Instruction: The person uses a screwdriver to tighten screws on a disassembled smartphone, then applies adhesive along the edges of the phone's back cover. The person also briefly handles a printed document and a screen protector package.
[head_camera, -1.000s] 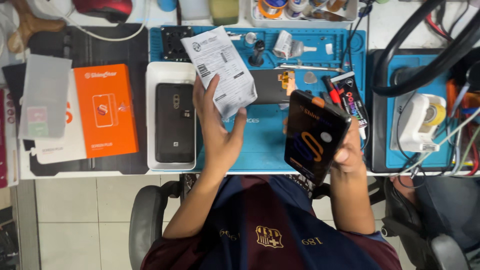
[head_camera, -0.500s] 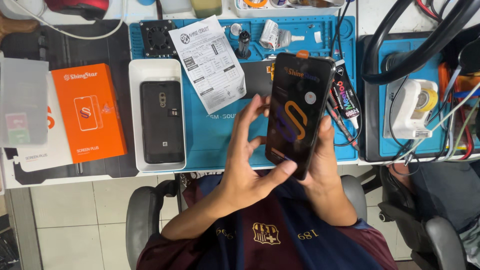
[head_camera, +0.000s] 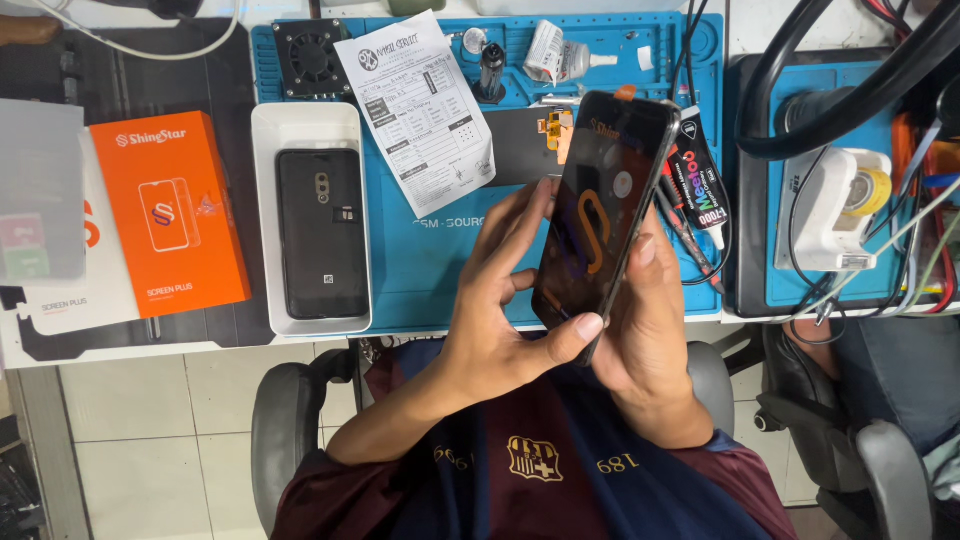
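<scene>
Hands meet over the lap: the right hand (head_camera: 650, 340) cradles a dark phone screen (head_camera: 605, 200) from behind, fingers wrapped on its edge, while the left hand (head_camera: 500, 320) pinches its lower corner with thumb and bent fingers. Beyond the fingers lies a paper slip (head_camera: 415, 105) on the blue mat (head_camera: 440, 250); left of them, a black phone (head_camera: 322, 232) in a white tray (head_camera: 305, 125).

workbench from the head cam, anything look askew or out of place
The printed paper slip lies tilted across the blue mat, its left edge overlapping the white tray's corner. Otherwise nothing stands out: the dark phone lies straight in the tray, and both the left hand and right hand hold the black screen panel.
</scene>
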